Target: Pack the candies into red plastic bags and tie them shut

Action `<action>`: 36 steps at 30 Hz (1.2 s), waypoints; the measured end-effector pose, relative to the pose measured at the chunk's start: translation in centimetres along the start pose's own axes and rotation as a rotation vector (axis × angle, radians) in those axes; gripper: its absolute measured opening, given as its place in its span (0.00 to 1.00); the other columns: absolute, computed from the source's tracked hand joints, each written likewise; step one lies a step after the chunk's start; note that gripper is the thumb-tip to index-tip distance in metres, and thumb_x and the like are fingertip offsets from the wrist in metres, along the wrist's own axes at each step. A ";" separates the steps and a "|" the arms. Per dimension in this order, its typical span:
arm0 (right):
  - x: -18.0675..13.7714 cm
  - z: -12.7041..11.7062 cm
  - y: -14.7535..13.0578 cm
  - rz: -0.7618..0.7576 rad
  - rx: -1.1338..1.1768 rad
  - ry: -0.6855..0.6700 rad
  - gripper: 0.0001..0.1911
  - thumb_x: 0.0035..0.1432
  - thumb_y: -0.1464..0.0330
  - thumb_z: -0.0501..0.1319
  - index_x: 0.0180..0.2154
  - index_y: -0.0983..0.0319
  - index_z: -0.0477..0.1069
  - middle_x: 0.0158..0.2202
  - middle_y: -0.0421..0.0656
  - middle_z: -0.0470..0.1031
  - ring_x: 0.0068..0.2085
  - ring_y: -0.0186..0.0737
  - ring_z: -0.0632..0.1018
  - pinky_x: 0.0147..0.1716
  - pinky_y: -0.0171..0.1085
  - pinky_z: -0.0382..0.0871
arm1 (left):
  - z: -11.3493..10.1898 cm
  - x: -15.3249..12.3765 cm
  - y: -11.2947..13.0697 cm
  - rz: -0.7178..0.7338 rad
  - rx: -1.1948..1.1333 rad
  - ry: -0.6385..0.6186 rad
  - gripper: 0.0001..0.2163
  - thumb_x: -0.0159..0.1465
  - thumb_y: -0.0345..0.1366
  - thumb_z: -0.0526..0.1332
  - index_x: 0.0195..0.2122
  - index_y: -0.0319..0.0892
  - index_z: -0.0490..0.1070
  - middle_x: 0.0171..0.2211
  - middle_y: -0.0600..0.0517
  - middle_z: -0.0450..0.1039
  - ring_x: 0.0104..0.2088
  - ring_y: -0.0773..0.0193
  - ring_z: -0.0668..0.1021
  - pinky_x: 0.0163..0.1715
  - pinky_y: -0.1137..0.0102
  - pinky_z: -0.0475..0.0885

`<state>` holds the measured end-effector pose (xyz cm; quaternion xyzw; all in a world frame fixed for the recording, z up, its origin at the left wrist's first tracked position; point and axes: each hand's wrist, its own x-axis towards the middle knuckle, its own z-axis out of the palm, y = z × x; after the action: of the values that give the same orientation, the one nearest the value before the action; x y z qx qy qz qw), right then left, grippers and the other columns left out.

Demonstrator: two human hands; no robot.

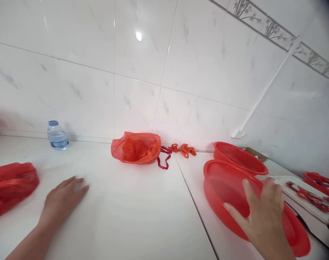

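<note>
My left hand (62, 202) lies on the white tabletop (121, 213) with its fingers loosely stretched and nothing in them. To its left is a crumpled red plastic bag (14, 184), cut off by the picture's edge. On the right, my right hand (266, 215) spreads its fingers over a red mesh basket (221, 202). The basket appears tilted, and its inside looks bare where my hand does not cover it. Whether my fingertips touch the basket cannot be made out.
By the tiled wall stand a water bottle (58, 137), an open red plastic bag (137, 148), a dark red strap (164, 162) and knotted red plastic scraps (184, 149). A second red basket (240, 159) sits behind. Red items (311, 196) lie on a white box, near another person's hand.
</note>
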<state>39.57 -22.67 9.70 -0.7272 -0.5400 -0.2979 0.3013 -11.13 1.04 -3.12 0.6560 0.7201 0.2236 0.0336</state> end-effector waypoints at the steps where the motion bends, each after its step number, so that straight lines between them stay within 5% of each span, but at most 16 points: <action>1: 0.4 0.2 -0.7 0.059 0.068 0.013 0.43 0.48 0.51 0.61 0.62 0.59 0.51 0.68 0.47 0.24 0.65 0.68 0.36 0.57 0.68 0.38 | -0.2 -0.1 0.2 -0.004 0.041 -0.008 0.19 0.59 0.51 0.50 0.47 0.50 0.68 0.57 0.56 0.65 0.58 0.57 0.65 0.56 0.61 0.58; 5: 2.6 0.4 -3.7 0.483 0.766 -0.116 0.52 0.51 0.53 0.61 0.64 0.47 0.25 0.68 0.49 0.35 0.60 0.59 0.62 0.50 0.58 0.67 | -1.0 -0.6 0.9 -0.019 0.073 -0.050 0.21 0.60 0.49 0.50 0.49 0.47 0.69 0.59 0.51 0.62 0.59 0.56 0.64 0.57 0.60 0.58; 7: 4.0 0.7 -5.1 0.621 1.114 -0.247 0.45 0.56 0.52 0.56 0.64 0.48 0.27 0.65 0.53 0.49 0.55 0.53 0.70 0.44 0.53 0.73 | -1.4 -0.8 1.2 -0.021 0.027 -0.054 0.22 0.60 0.49 0.50 0.50 0.46 0.69 0.59 0.48 0.62 0.59 0.52 0.64 0.57 0.57 0.57; 10: 6.1 2.0 -7.3 0.666 1.306 -0.351 0.37 0.57 0.52 0.56 0.63 0.51 0.45 0.57 0.53 0.64 0.53 0.51 0.72 0.43 0.49 0.74 | -1.5 -1.0 1.4 -0.008 -0.017 -0.029 0.21 0.60 0.48 0.51 0.49 0.44 0.70 0.59 0.45 0.62 0.58 0.49 0.65 0.57 0.54 0.57; 13: 8.1 4.6 -10.8 0.542 1.244 -0.473 0.35 0.52 0.55 0.63 0.60 0.50 0.55 0.55 0.47 0.68 0.49 0.50 0.75 0.45 0.51 0.72 | -1.2 -1.0 1.3 0.021 -0.036 -0.004 0.20 0.61 0.47 0.50 0.48 0.44 0.70 0.58 0.44 0.63 0.58 0.50 0.65 0.57 0.53 0.55; 16: 9.5 7.9 -15.6 0.173 1.047 -0.581 0.24 0.51 0.58 0.63 0.51 0.54 0.69 0.57 0.45 0.66 0.54 0.50 0.69 0.50 0.51 0.66 | -0.9 -1.0 1.2 0.011 -0.050 0.004 0.18 0.62 0.46 0.50 0.48 0.45 0.70 0.58 0.46 0.63 0.58 0.51 0.64 0.57 0.52 0.54; 20: 10.5 12.7 -22.5 -0.250 0.772 -0.742 0.21 0.55 0.59 0.59 0.51 0.53 0.70 0.63 0.43 0.54 0.62 0.47 0.57 0.57 0.46 0.56 | -0.9 -1.1 1.3 -0.004 -0.055 0.016 0.18 0.61 0.45 0.51 0.47 0.46 0.70 0.58 0.48 0.64 0.58 0.53 0.64 0.57 0.54 0.53; 26: 9.5 18.9 -29.3 -0.246 0.552 -0.949 0.26 0.62 0.51 0.44 0.58 0.50 0.60 0.66 0.44 0.45 0.65 0.49 0.50 0.59 0.48 0.48 | -0.9 -1.1 1.3 -0.016 -0.061 0.036 0.18 0.59 0.45 0.51 0.46 0.47 0.71 0.57 0.48 0.65 0.58 0.53 0.64 0.56 0.55 0.55; 30: 8.4 21.9 -30.8 -0.175 0.515 -0.999 0.34 0.57 0.46 0.49 0.59 0.55 0.59 0.67 0.49 0.40 0.65 0.61 0.38 0.58 0.60 0.33 | -0.8 -1.2 1.3 -0.028 -0.083 0.038 0.17 0.59 0.45 0.51 0.45 0.47 0.71 0.57 0.48 0.65 0.59 0.53 0.64 0.56 0.56 0.54; 33: 8.1 22.9 -30.6 -0.105 0.576 -0.995 0.38 0.54 0.50 0.56 0.61 0.63 0.55 0.66 0.54 0.44 0.65 0.61 0.44 0.59 0.59 0.37 | -0.8 -1.2 1.2 -0.023 -0.099 0.040 0.17 0.59 0.45 0.50 0.45 0.47 0.71 0.57 0.48 0.65 0.59 0.54 0.63 0.57 0.56 0.54; 36: 8.4 22.5 -29.7 -0.030 0.754 -0.859 0.40 0.57 0.52 0.53 0.63 0.67 0.46 0.66 0.53 0.46 0.65 0.51 0.50 0.61 0.48 0.46 | -0.6 -1.3 1.2 -0.022 -0.103 0.044 0.17 0.60 0.45 0.50 0.46 0.47 0.70 0.57 0.47 0.65 0.59 0.54 0.63 0.57 0.55 0.53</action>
<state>15.31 6.47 5.11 -0.6175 -0.6933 0.2334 0.2892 -10.09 -0.30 -2.46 0.6403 0.7154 0.2744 0.0542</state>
